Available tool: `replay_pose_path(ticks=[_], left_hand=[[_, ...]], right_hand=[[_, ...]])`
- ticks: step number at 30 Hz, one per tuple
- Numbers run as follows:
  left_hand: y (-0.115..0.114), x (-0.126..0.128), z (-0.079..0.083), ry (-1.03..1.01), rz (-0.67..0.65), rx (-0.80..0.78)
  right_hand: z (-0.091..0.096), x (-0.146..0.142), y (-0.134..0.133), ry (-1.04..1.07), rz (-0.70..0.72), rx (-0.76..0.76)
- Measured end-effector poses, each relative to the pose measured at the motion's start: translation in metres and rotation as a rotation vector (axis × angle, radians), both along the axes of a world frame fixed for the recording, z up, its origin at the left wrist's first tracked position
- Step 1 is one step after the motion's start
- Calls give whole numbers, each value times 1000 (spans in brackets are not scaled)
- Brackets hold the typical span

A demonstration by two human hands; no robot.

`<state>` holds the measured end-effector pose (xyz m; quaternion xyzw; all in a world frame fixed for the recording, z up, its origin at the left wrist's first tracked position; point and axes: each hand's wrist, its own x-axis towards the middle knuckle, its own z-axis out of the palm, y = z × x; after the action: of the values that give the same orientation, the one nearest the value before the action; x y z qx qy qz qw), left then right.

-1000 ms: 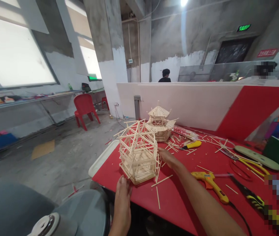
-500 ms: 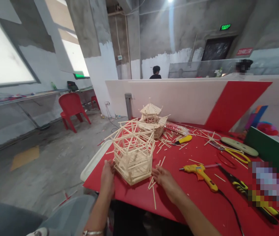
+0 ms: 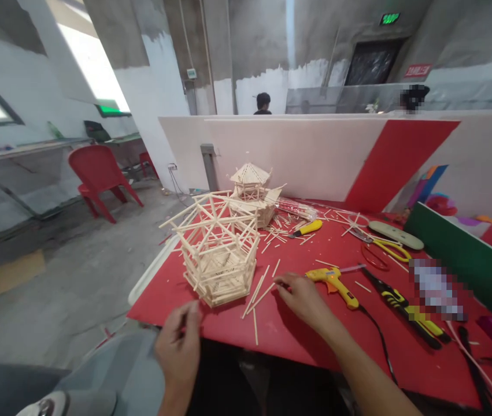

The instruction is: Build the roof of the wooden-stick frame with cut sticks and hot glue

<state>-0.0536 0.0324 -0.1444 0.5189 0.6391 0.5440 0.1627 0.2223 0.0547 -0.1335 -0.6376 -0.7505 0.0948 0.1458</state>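
Observation:
A hexagonal wooden stick frame model (image 3: 217,254) stands near the front left corner of the red table (image 3: 315,341). My left hand (image 3: 179,346) hovers just in front of it, off the model, its fingers curled with thumb and forefinger close together; whatever is between them is too small to make out. My right hand (image 3: 302,296) lies on the table to the right of the model, with its fingertips pressed together on the end of a loose wooden stick (image 3: 262,296). Several more loose sticks (image 3: 255,326) lie about it.
A finished stick pavilion (image 3: 252,193) stands behind the frame. On the table's right side lie a yellow glue gun (image 3: 332,283), yellow cutters (image 3: 406,306), scissors (image 3: 382,245), a yellow knife (image 3: 306,229) and a green board (image 3: 462,260). A red chair (image 3: 98,176) stands on the floor at left. A person (image 3: 263,104) sits beyond the partition.
My left hand has let go of the frame's left side and drawn back towards me. My right hand has slid right to the loose sticks. The view has swung right.

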Motion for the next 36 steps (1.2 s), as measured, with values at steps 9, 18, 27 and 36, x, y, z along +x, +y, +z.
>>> replay_pose_path(ticks=[9,18,27,36], left_hand=[[-33,63,-7,681,-714,-229],[-1,90,-26,624,-650,-152],[7,108,19,-751,-791,-752],[-8,102,40,-769,-888,-848]], right_hand=[[7,-3,79,-381,622,14],[28,26,92,-555,679,136],[63,36,20,-469,814,462],[58,75,-4,-199,596,571]])
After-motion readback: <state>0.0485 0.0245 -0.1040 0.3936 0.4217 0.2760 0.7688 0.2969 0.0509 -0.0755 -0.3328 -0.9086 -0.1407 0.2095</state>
